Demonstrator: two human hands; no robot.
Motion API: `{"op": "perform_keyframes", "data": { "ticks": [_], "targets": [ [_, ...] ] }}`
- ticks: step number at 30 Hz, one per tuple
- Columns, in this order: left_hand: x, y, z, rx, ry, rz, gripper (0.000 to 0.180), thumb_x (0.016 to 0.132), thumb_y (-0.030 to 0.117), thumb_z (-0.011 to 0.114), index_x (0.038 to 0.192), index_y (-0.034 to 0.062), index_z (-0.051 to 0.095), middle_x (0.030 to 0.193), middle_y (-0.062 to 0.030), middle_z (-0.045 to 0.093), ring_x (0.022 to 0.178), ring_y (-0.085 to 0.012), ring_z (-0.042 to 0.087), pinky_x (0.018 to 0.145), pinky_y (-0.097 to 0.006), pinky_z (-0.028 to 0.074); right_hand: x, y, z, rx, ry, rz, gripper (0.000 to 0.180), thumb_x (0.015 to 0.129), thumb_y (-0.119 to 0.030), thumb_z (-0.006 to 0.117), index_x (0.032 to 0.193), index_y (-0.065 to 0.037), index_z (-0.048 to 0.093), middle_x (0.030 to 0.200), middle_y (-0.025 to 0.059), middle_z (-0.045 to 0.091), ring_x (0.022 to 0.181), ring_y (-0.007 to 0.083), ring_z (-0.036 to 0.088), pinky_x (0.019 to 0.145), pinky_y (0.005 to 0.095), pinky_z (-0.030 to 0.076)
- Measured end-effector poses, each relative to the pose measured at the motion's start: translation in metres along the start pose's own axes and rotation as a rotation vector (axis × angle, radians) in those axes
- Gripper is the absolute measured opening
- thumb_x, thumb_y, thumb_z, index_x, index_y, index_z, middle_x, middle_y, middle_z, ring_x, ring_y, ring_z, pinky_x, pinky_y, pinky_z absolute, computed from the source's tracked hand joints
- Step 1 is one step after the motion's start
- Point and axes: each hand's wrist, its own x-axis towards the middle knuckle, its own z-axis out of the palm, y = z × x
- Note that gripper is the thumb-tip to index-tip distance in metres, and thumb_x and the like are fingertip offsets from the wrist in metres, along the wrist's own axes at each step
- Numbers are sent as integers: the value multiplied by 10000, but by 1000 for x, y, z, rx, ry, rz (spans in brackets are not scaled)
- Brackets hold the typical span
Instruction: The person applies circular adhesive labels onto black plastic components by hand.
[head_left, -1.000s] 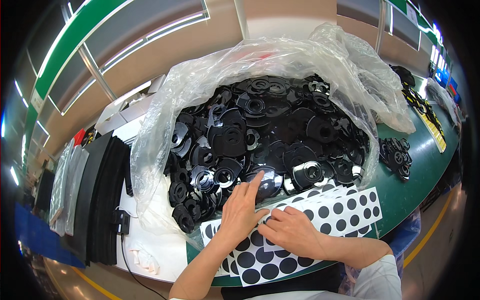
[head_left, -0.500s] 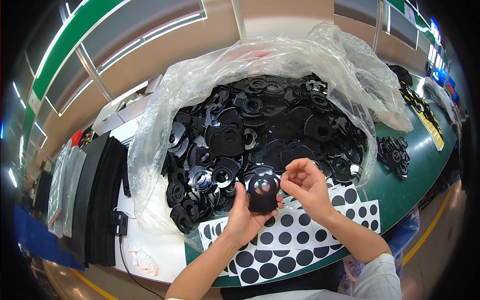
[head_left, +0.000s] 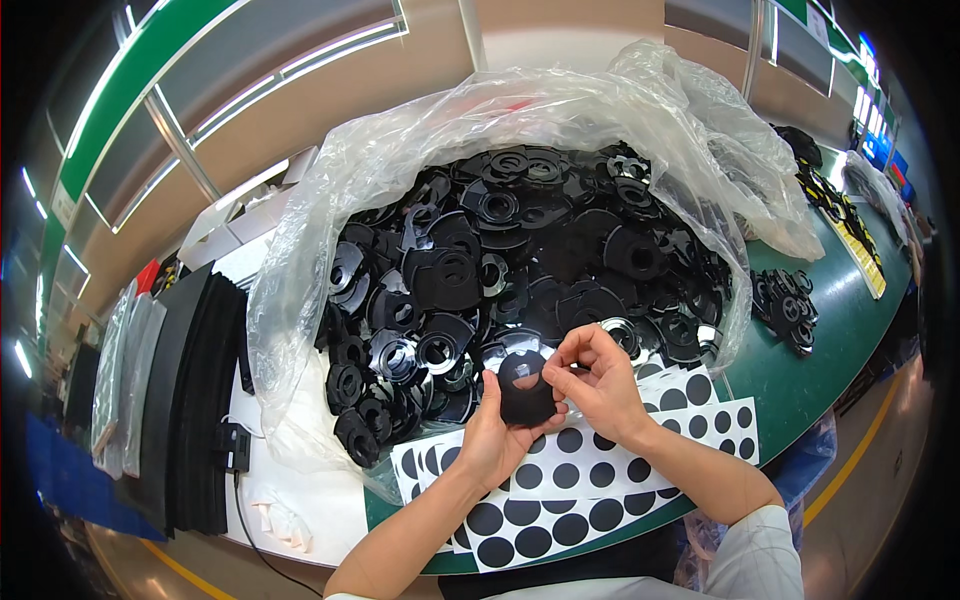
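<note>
We hold the black disc [head_left: 525, 388] flat-on above the counter's front edge, left hand [head_left: 497, 440] pinching its lower rim, right hand [head_left: 598, 385] nearer, fingertips pinched at its right edge, over the sticker sheet [head_left: 590, 470]

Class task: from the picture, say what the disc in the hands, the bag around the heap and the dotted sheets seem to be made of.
Disc: probably moulded plastic, black; the heaped ones glint.
Bag: thin clear plastic film, crinkled, shiny.
Dotted sheets: likely white backing paper carrying matt black round pads, perhaps foam or felt.
</note>
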Motion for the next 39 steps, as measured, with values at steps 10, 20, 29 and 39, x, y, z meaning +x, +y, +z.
{"op": "perform_keyframes", "data": {
  "ticks": [10,20,29,39],
  "targets": [
    [1,0,2,-9,15,-24,690,973,584,155,1186,11,475,1110,-187,564,1021,-295,580,878,-423,502,1,1,-3,-4,-22,-2,198,855,-20,639,953,-33,468,843,55,597,649,62,553,567,180,478],
    [0,1,4,-7,40,-31,680,971,586,154,1173,24,479,1104,-183,558,1014,-296,578,886,-428,500,3,4,-5,21,-27,0,202,860,-21,642,908,-46,448,836,54,603,666,65,560,585,193,493],
    [0,1,3,-18,13,-19,716,982,551,124,1225,-25,471,1094,-173,571,1017,-275,592,916,-412,512,1,4,-1,21,5,-6,203,853,-5,636,905,-45,444,831,51,597,664,56,549,585,185,481],
    [0,1,4,-27,15,-12,710,987,540,117,1224,-25,475,1098,-173,567,1020,-272,587,934,-410,504,0,6,0,33,10,-25,200,852,6,631,911,-42,446,842,47,597,658,55,549,584,182,478]
  ]
}}
